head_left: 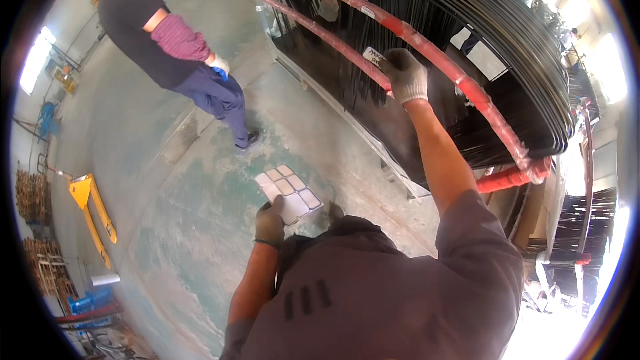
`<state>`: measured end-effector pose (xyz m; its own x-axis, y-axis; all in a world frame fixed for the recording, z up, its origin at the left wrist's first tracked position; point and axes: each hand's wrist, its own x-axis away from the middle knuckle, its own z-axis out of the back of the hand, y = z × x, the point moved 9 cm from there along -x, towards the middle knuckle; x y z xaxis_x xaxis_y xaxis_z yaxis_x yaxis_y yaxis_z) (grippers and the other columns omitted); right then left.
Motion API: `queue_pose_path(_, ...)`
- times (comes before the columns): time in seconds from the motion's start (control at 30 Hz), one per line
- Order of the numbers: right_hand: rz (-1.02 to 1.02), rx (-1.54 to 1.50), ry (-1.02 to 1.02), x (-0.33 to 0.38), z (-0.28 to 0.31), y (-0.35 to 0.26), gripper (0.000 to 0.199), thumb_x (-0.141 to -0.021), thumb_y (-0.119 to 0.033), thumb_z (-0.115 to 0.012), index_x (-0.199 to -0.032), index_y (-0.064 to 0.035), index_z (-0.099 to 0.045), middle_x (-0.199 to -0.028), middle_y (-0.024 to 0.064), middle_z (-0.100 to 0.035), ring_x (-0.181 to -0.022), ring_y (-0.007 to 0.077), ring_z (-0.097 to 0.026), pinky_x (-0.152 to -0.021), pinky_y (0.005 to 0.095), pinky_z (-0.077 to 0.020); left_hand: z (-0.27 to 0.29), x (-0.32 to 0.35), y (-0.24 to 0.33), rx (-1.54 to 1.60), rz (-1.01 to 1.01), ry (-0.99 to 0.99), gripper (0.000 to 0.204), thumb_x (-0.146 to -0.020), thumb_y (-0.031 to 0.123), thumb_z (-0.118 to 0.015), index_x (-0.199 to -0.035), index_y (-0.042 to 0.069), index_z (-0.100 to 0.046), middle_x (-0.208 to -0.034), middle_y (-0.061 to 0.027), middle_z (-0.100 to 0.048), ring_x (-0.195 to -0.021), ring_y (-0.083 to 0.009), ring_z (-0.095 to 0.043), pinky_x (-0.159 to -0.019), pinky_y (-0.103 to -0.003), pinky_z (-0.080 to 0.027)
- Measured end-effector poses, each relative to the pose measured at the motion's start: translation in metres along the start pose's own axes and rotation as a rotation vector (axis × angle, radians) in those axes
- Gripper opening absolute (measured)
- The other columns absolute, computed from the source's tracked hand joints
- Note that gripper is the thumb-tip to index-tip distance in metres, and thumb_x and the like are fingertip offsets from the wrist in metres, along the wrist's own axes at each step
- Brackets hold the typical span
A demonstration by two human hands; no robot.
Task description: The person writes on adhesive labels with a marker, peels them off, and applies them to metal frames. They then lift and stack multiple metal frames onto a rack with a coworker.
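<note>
In my gloved left hand [270, 221] is a sheet of labels [289, 192], pale with dark-outlined rounded rectangles, held by its near left edge, thumb on top. My gloved right hand [405, 77] reaches out to a rack of black sheets. Its fingers close on a small white label [373, 56] with handwriting, just by the lower red rail [333, 41]. Whether the label touches the rail or a sheet behind it, I cannot tell. The black sheets [393, 120] stand on edge, packed tightly, behind the wrapped rails.
An upper red rail [427, 47] curves across the rack, above a pale base frame [340, 110]. Another person [157, 37] in dark clothes stands at the far left. A yellow pallet jack [90, 203] is on the floor to the left, near stacked wooden pallets [37, 200].
</note>
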<state>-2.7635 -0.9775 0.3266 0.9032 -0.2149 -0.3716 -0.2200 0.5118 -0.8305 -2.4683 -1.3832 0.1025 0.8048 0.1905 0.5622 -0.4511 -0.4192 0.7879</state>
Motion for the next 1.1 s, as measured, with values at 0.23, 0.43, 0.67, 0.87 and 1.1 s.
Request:
queue_pose_path(0.23, -0.071, 0.337, 0.010, -0.110, -0.050, 0.033, 0.041, -0.097, -0.039, -0.077, -0.125, -0.0089, -0.075, -0.119, 0.0154, -0.079, -0.117, 0.0344, -0.075, -0.101, 0.0434, -0.0560, 0.030, -0.143, 0.036, 0.064, 0.115, -0.026, 0.046, -0.112, 0.024, -0.061, -0.142, -0.012, -0.061, -0.128, -0.0208, -0.075, -0.110, -0.0328, -0.078, -0.094, -0.044, -0.064)
queue_pose_path(0.43, -0.150, 0.484, 0.081, -0.124, -0.079, 0.046, 0.033, -0.096, -0.033, -0.081, -0.119, -0.0091, -0.077, -0.114, 0.0140, -0.081, -0.110, 0.0325, -0.078, -0.096, 0.0429, -0.0589, 0.002, -0.236, 0.117, -0.110, 0.203, -0.172, 0.041, -0.109, 0.025, -0.068, -0.132, -0.009, -0.069, -0.116, -0.0152, -0.078, -0.096, -0.0259, -0.077, -0.084, -0.038, -0.060)
queue_pose_path(0.67, -0.160, 0.388, 0.196, -0.108, -0.099, 0.025, 0.029, -0.094, -0.027, -0.083, -0.116, -0.0094, -0.078, -0.108, 0.0127, -0.083, -0.101, 0.0309, -0.080, -0.091, 0.0407, -0.0609, 0.011, -0.316, 0.184, -0.250, 0.088, -0.260, 0.043, -0.110, 0.027, -0.067, -0.130, -0.012, -0.065, -0.115, -0.0160, -0.077, -0.095, -0.0266, -0.078, -0.077, -0.039, -0.063)
queue_pose_path(0.87, -0.224, 0.383, 0.165, -0.097, -0.111, 0.031, 0.035, -0.094, -0.034, -0.081, -0.119, -0.0086, -0.078, -0.114, 0.0134, -0.082, -0.109, 0.0325, -0.078, -0.097, 0.0414, -0.0591, 0.013, -0.338, 0.160, -0.160, 0.163, -0.275, 0.046, -0.111, 0.028, -0.068, -0.136, -0.011, -0.066, -0.120, -0.0150, -0.078, -0.104, -0.0267, -0.077, -0.088, -0.039, -0.062)
queue_pose_path(1.1, -0.232, 0.445, 0.176, -0.090, -0.119, 0.017, 0.032, -0.095, -0.029, -0.081, -0.117, -0.0060, -0.078, -0.112, 0.0154, -0.082, -0.106, 0.0324, -0.080, -0.094, 0.0405, -0.0603, 0.014, -0.338, 0.157, -0.365, 0.133, -0.236, 0.041, -0.108, 0.031, -0.072, -0.124, -0.006, -0.075, -0.108, -0.0107, -0.079, -0.091, -0.0192, -0.074, -0.078, -0.035, -0.057)
